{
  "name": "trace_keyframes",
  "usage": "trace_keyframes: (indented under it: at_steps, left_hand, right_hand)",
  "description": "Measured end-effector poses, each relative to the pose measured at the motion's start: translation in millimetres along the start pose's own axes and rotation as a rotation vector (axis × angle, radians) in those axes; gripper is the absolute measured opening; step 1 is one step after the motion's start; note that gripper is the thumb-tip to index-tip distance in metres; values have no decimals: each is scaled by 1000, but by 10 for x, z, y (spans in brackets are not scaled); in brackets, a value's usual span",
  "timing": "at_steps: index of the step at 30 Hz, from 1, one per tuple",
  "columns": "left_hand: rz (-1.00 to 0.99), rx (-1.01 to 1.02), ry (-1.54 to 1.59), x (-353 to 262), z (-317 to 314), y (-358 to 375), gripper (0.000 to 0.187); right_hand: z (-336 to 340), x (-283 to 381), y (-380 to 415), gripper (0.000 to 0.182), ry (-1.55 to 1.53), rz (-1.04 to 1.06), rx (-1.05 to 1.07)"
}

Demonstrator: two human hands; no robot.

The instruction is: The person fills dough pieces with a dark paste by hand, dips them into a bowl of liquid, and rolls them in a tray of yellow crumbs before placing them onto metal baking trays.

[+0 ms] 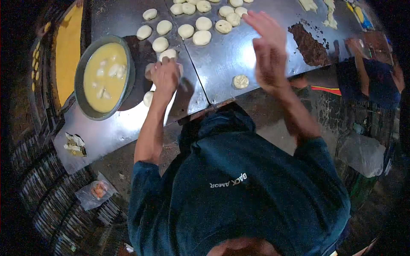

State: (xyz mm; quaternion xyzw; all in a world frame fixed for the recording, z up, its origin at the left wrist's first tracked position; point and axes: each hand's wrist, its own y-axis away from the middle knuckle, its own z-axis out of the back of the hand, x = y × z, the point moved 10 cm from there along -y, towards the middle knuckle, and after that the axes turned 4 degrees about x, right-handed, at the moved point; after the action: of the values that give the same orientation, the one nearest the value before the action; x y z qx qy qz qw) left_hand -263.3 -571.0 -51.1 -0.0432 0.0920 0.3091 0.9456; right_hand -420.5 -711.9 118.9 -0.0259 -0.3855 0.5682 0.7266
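My left hand [165,77] reaches down onto the metal table, fingers curled at a pale dough ball [168,54]. Motion blurs the fingertips, and more pale dough shows at the sides of this hand. Raised above the table on the right, my right hand [270,53] has its fingers stretched out and holds nothing. Just left of its wrist lies a flattened dough round [241,81] with a creased top. Several smooth dough balls [202,37] are spread over the far part of the table, some with dark specks.
A grey bowl [79,91] of yellow liquid with white lumps stands left of my left hand. Dark brown crumbly filling [308,45] lies to the right, with dough strips [329,15] beyond. A crumpled wrapper [75,145] sits near the left corner. Another person's arm [361,68] shows at far right.
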Motion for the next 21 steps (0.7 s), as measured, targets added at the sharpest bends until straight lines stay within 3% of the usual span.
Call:
trace_keyframes:
  at_steps: [1, 2, 3, 4, 5, 7, 9, 11, 12, 14, 16, 17, 18, 20, 21]
  left_hand:
    - [-15, -92, -52, 7, 74, 105, 16]
    - [-9, -94, -59, 7, 89, 148, 16]
    - [20, -141, -37, 11, 150, 196, 17]
    - [50, -191, -17, 34, 208, 224, 18]
    - [185, -76, -4, 177, 70, 205, 21]
    - [168, -9, -80, 191, -113, 330, 23]
    - [139, -46, -150, 143, -4, 211, 30]
    - [143, -96, -171, 72, -29, 235, 31]
    - [111, -140, -183, 5, -18, 213, 32]
    - [139, 40, -60, -114, -166, 214, 36]
    - [163, 149, 144, -168, -273, 284, 41]
    - [146, 30, 217, -212, -110, 349, 46]
    - [155, 29, 198, -234, -50, 396, 46]
    - [547, -58, 817, 95, -98, 616, 49]
    - [582, -66, 1054, 148, -168, 645, 46]
  right_hand:
    - [-113, -22, 50, 43, 307, 48, -98]
    - [-811, -465, 382, 55, 473, -58, 123]
    - [-1499, -932, 954, 56, 452, -38, 383]
    - [-1515, -946, 918, 56, 444, -29, 382]
    - [-1500, -1002, 836, 54, 414, -63, 361]
    - [-1442, -974, 1042, 52, 360, -129, 370]
    - [-1340, -1061, 969, 47, 72, -132, 440]
    - [-1210, -899, 1220, 38, 201, 26, 800]
    - [-1117, -879, 1329, 37, 172, 19, 890]
    - [-1067, -889, 1298, 38, 218, 152, 937]
    - [-1063, -996, 1112, 44, 35, -317, 1234]
    - [-1052, -954, 825, 29, -86, -266, 961]
    - [-1199, -905, 702, 29, -103, -253, 958]
    - [-1093, -473, 108, 28, -308, 144, 450]
    - [-1243, -543, 40, 28, -323, 147, 445]
